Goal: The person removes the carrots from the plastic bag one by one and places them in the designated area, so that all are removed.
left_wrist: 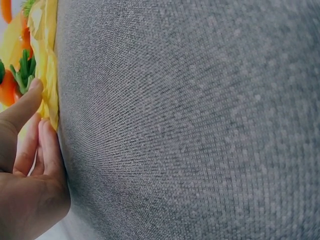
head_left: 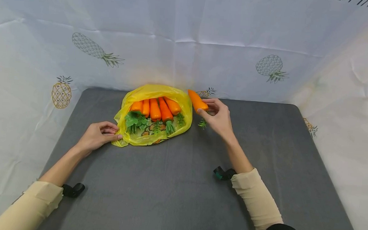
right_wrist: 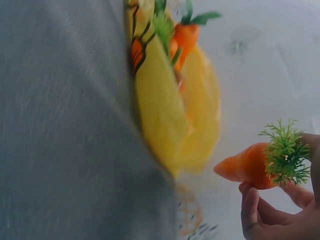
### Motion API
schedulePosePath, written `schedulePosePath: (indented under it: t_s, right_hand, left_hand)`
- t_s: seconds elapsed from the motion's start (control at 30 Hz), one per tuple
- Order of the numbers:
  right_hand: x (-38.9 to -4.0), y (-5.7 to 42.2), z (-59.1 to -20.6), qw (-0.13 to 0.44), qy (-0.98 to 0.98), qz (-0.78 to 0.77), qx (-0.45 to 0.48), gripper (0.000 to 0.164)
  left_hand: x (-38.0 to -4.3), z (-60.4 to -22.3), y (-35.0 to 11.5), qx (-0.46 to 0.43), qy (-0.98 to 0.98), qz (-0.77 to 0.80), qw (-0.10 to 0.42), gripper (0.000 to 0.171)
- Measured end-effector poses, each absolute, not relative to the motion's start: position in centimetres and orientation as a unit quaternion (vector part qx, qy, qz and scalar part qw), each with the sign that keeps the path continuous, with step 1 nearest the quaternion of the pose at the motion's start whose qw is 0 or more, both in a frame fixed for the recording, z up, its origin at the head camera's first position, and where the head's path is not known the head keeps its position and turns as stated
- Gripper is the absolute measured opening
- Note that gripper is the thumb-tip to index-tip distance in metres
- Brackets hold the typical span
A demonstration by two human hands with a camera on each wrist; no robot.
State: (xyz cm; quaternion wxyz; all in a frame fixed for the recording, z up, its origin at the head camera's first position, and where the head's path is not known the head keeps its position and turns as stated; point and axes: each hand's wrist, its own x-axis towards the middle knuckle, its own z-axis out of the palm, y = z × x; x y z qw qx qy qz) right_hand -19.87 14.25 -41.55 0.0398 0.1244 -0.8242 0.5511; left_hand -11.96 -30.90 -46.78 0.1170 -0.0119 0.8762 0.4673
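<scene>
A yellow plastic bag (head_left: 187, 111) lies on the grey table with its mouth spread wide. Inside it, several orange carrots (head_left: 155, 109) with green tops lie side by side, tips toward the back. My left hand (head_left: 98, 136) pinches the bag's near left edge between thumb and fingers; the left wrist view shows that yellow edge (left_wrist: 49, 65) at the fingertips. To the right of the bag, my right hand (head_left: 218, 117) holds one carrot (head_left: 196, 101) by its thick end, tip toward the back left. Its feathery green top (right_wrist: 287, 157) shows in the right wrist view.
The grey tabletop (head_left: 160, 191) stretches from the bag toward the front and right. Behind it hangs a pale cloth (head_left: 187, 62) printed with pineapples, meeting the table's back edge close behind the bag. Black straps with small devices (head_left: 224, 173) sit at both wrists.
</scene>
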Motion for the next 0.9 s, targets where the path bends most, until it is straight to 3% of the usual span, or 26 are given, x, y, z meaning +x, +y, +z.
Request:
schedulePosePath:
  t_s: [0.47, 0.9]
  right_hand:
    - [-22.2, 16.6, -44.7, 0.027, -0.864, 0.500, 0.049, 0.040]
    - [-22.4, 16.5, -45.0, -0.023, -0.891, 0.450, 0.058, 0.048]
  left_hand:
    - [-11.9, -46.5, -30.7, -0.016, 0.876, 0.465, 0.124, 0.050]
    - [-12.0, -46.5, -30.8, -0.017, 0.876, 0.465, 0.123, 0.049]
